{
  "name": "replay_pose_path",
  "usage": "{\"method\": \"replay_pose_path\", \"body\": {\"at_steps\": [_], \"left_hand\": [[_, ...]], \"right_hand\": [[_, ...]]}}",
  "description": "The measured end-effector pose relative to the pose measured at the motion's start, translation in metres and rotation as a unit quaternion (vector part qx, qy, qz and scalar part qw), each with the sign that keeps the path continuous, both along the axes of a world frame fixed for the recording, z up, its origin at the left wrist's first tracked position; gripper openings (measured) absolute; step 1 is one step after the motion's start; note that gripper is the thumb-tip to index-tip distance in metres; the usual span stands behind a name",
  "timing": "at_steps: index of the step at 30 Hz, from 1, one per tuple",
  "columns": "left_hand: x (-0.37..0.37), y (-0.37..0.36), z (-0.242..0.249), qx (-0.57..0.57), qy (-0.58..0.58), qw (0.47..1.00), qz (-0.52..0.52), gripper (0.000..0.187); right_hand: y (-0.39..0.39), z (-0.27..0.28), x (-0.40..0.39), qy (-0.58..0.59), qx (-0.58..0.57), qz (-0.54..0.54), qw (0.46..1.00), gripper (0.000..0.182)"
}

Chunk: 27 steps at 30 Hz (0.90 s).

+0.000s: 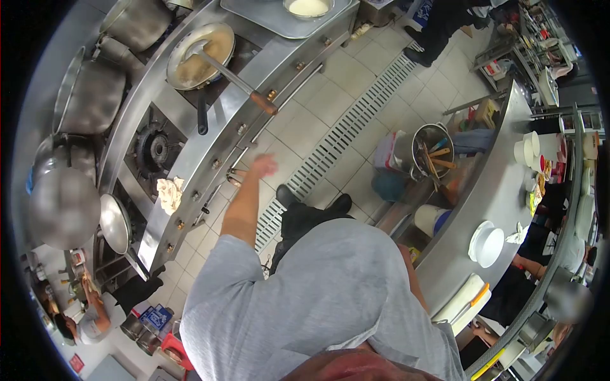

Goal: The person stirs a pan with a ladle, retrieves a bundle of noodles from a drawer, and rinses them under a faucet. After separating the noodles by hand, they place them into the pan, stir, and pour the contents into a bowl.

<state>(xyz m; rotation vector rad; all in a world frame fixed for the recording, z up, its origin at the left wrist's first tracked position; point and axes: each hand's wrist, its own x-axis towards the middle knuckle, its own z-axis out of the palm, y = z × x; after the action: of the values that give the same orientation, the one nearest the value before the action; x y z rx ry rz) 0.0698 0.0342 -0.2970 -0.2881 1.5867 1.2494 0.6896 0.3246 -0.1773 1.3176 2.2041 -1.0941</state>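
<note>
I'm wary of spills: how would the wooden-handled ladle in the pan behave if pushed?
The ladle should stay stiff, judging by its straight metal shaft. It may swing or tip, since its long wooden handle reaches past the pan. Its bowl might splash or smear, as it appears to sit in brown food.

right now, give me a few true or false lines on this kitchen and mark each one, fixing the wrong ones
1. The left hand holds nothing visible. True.
2. The right hand grips the ladle. False: no hand touches the ladle, and the right hand is out of view.
3. The ladle's head rests in a pan. True.
4. The crumpled cloth lies on the floor. False: the cloth lies on the stove.
5. White dishes sit on the counter. True.
</note>
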Motion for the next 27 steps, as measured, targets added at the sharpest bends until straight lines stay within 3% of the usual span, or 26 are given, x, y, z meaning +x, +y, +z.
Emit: {"method": "replay_pose_path", "body": {"at_steps": [1,3,5,6,8,11,12,13,14,15,17,19,23,27], "left_hand": [[0.020,0.009,-0.002,-0.059,-0.008,0.989,-0.137,0.054],[0.067,0.037,0.007,-0.178,-0.010,0.924,-0.337,0.044],[0.105,0.060,0.014,-0.214,-0.028,0.888,-0.407,0.041],[0.119,0.071,0.027,-0.204,-0.002,0.892,-0.403,0.040],[0.138,0.083,0.046,-0.171,0.036,0.912,-0.372,0.038],[0.136,0.091,0.062,-0.123,0.043,0.918,-0.374,0.036],[0.131,0.086,0.066,-0.077,0.023,0.934,-0.349,0.037],[0.130,0.088,0.081,-0.088,0.010,0.947,-0.310,0.038],[0.124,0.094,0.097,-0.103,0.016,0.941,-0.321,0.040],[0.115,0.090,0.089,-0.076,0.028,0.946,-0.314,0.040],[0.107,0.096,0.101,-0.091,0.052,0.942,-0.320,0.041],[0.106,0.108,0.114,-0.114,0.048,0.929,-0.347,0.042],[0.101,0.135,0.105,-0.124,0.005,0.889,-0.441,0.040],[0.096,0.167,0.059,-0.100,-0.012,0.823,-0.558,0.038]], "right_hand": [[0.004,-0.005,-0.004,0.014,-0.012,-0.005,1.000,0.030],[0.012,-0.015,-0.020,0.046,-0.037,-0.014,0.998,0.032],[0.021,-0.048,-0.024,0.051,0.038,0.046,0.997,0.031],[0.026,-0.060,-0.025,0.053,0.077,0.074,0.993,0.030],[0.036,-0.027,-0.051,0.057,-0.043,-0.004,0.997,0.031],[0.051,-0.049,-0.064,0.050,-0.081,-0.050,0.994,0.037],[0.068,-0.069,-0.062,-0.002,-0.019,0.165,0.986,0.045],[0.073,-0.096,-0.059,-0.047,-0.042,0.103,0.993,0.045],[0.076,-0.090,-0.063,-0.060,-0.071,0.037,0.995,0.046],[0.074,-0.088,-0.065,-0.016,0.049,0.065,0.997,0.046],[0.068,-0.038,-0.084,-0.015,0.050,-0.051,0.997,0.048],[0.050,-0.049,-0.080,0.014,0.076,-0.135,0.988,0.051],[-0.016,-0.025,-0.083,0.015,0.010,-0.310,0.950,0.055],[-0.120,-0.009,-0.074,-0.002,-0.001,-0.451,0.893,0.056]]}}
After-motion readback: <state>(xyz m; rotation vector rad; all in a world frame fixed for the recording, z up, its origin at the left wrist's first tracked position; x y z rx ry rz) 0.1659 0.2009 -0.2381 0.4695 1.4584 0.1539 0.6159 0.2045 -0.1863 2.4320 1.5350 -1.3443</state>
